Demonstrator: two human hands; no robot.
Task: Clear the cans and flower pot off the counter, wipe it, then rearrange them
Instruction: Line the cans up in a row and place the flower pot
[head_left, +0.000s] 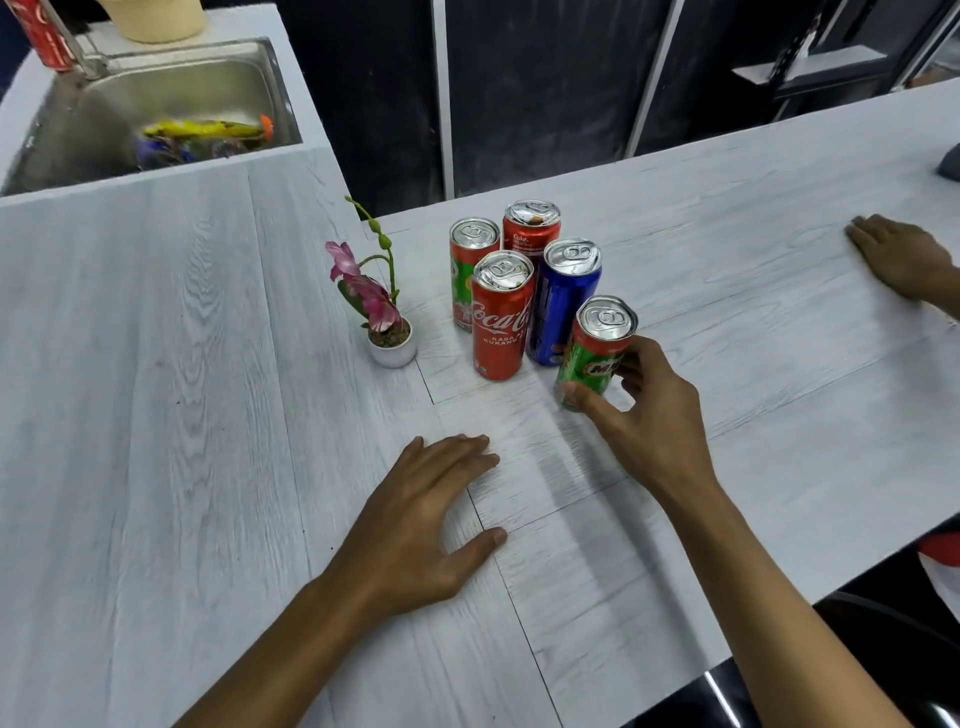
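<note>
My right hand (649, 415) curls round the green can (597, 353), thumb and fingers on its lower half. My left hand (426, 519) lies flat on the bench (182, 364), fingers straight. Four other cans (501, 317) stand just behind, with the flower pot (392, 345) to their left.

The front red can (501, 317) reads "Coca-Cola" with "RASA KURANG" beneath it. The rear red can (530, 234) says "Coke." The green can (592, 361) shows a bold "M".
</note>
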